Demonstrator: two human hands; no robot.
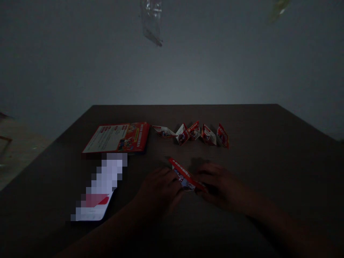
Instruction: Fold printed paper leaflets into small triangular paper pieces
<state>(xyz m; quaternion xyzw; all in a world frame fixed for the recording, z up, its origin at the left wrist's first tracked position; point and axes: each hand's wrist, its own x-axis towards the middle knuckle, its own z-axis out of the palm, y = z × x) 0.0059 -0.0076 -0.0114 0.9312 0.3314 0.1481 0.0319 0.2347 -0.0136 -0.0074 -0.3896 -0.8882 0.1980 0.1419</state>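
A folded red and white printed paper piece (185,177) stands tilted between my two hands, close to the middle of the table. My left hand (161,188) is closed on its left side, with the fingertips at the lower left edge. On the right side, my right hand (217,184) has its fingers curled round the lower right end of the same paper. The room is dark, so the exact finger contacts are hard to make out. Behind the hands, several similar folded red and white papers (182,134) stand in a row.
A flat red and white printed booklet or box (115,138) lies at the left on the dark table (252,125). Nearer to me is a lit phone (103,190), its screen partly pixelated. A clear plastic bag (152,21) hangs against the pale wall.
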